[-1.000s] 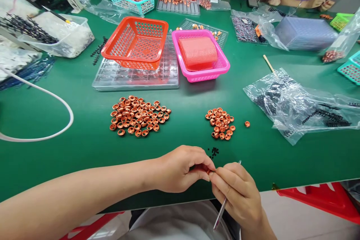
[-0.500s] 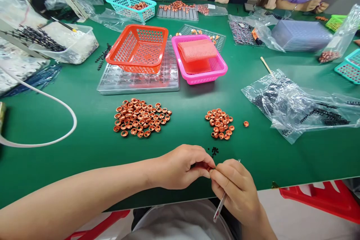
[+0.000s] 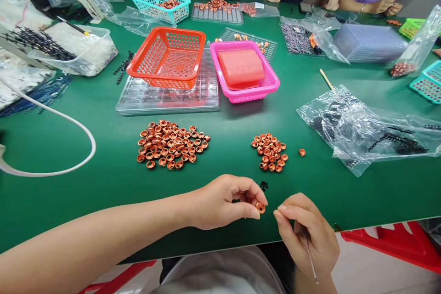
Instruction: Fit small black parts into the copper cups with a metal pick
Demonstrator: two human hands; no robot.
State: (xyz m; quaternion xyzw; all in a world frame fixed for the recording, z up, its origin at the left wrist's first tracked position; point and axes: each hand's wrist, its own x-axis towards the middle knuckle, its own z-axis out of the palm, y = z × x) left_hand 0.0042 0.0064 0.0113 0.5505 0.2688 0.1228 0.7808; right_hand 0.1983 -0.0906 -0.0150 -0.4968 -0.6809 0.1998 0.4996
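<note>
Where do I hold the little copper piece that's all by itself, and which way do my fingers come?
I'd pinch the lone copper piece by its round outer edge, thumb and finger on opposite sides, coming down from above. It's small and rounded, so fingertips should suit it, and it sits apart from the smaller pile, leaving room around it.

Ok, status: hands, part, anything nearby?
Left hand holding one copper-coloured ring. Right hand apart from it, slim metal tool in grip. Small black pieces just beyond left hand, not between the hands.
</note>
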